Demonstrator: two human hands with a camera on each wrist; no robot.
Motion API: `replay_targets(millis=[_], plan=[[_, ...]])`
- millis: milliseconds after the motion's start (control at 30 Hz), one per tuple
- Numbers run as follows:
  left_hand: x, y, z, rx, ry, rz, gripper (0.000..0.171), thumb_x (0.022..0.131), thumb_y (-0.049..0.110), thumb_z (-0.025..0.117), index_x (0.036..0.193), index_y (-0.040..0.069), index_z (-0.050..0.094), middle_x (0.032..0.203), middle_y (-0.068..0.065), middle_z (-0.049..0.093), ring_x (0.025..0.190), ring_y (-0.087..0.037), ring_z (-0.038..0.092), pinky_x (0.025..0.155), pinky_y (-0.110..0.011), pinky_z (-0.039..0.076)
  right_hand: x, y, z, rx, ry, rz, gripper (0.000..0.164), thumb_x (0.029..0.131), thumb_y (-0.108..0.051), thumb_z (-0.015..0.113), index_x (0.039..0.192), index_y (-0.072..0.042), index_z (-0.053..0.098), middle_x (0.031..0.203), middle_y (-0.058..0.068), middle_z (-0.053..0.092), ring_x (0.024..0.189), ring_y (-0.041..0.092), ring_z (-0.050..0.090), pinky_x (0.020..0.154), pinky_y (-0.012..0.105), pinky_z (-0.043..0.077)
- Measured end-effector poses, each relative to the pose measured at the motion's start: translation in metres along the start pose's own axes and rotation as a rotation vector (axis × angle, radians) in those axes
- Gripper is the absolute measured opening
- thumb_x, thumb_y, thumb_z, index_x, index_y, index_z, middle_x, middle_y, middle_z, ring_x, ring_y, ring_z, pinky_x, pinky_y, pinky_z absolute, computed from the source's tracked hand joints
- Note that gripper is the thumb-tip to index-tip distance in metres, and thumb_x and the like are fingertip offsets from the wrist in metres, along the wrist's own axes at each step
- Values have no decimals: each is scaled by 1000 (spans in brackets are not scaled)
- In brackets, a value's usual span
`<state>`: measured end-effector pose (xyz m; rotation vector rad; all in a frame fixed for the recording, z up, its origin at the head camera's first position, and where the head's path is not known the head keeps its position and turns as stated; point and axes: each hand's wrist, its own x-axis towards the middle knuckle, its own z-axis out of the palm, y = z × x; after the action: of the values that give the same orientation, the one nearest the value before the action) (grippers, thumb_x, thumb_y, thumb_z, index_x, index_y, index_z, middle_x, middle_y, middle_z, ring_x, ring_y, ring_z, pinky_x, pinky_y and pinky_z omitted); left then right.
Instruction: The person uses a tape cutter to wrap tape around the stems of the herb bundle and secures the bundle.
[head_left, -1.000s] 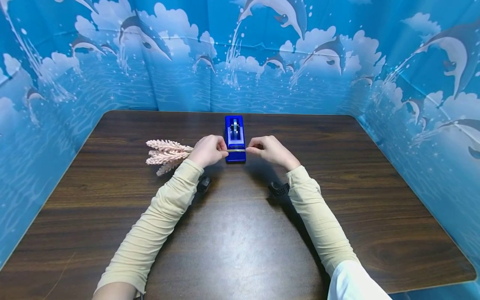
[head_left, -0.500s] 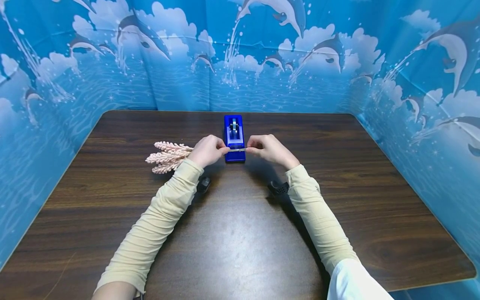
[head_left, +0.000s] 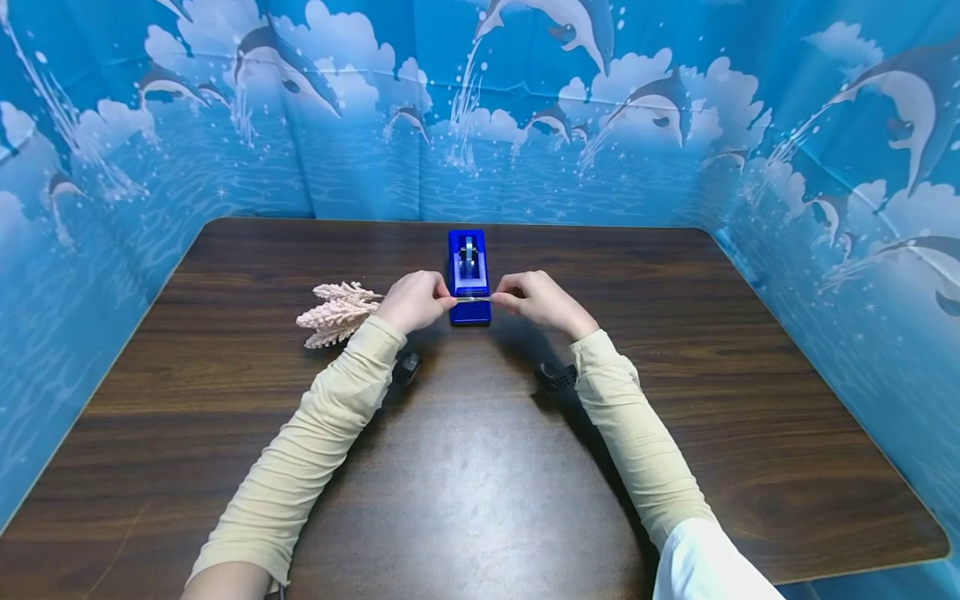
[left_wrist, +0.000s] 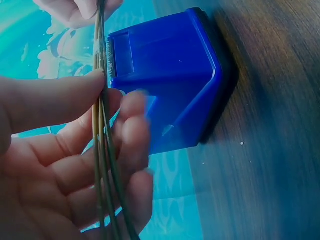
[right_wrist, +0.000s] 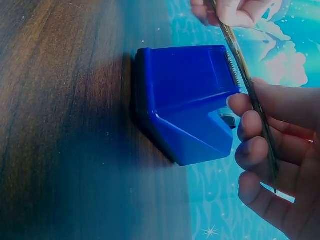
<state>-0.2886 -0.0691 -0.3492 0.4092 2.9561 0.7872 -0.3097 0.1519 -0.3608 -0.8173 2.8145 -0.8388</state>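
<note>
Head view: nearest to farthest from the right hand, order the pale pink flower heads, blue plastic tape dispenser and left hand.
1. Blue plastic tape dispenser, just left of the right hand.
2. Left hand, beyond the dispenser.
3. Pale pink flower heads, farthest left.

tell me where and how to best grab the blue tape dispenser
Probably by both long sides of the blue tape dispenser, at its far half, coming from above. It stands upright and is narrower across than front to back, while the serrated cutter and the stems between the left hand and right hand crowd its near end.
</note>
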Motion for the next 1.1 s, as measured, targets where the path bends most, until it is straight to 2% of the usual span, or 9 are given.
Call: replay_targets(millis=[133,367,567,733,867,1100], plan=[[1,1,-1,-1,-20,5,16,91,20,64,87,5,63,89,-11,68,85,-26,60,80,-40,46,0,1,-1,6,12,-17,21,97,-24,60,93,-5,66,75,3,61,68,13,54,62,26,43],[3,-2,2,-75,47,48,18,92,22,63,85,5,66,79,-7,65,75,-22,57,71,-36,45,-2,1,-3,65,2,-35,12,95,-20,61,91,-9,60,75,6,64,68,17,61,62,28,51],[2,1,4,-76,71,48,16,91,14,62,91,2,72,85,-10,70,80,-24,60,79,-40,46,-2,1,-2,100,-27,-39,10,96,-17,59,93,-8,57,79,16,69,72,30,67,63,33,54],[1,2,6,-66,81,30,13,91,16,64,91,3,69,90,-12,71,83,-25,63,79,-40,48,-2,2,0,63,-16,-15,21,101,-26,52,94,-8,61,71,7,64,63,23,62,61,29,50],[0,3,5,-65,89,26,12,89,15,66,91,4,68,88,-12,70,82,-25,63,77,-39,47,-1,2,0,32,-15,1,33,103,-27,47,90,-3,66,67,3,60,60,15,56,61,28,47],[0,5,6,-56,92,27,10,88,15,67,89,5,66,85,-9,67,80,-23,61,76,-38,46,-1,3,-1,-1,-18,-11,28,100,-24,53,89,-2,66,69,4,60,60,13,55,60,27,45]])
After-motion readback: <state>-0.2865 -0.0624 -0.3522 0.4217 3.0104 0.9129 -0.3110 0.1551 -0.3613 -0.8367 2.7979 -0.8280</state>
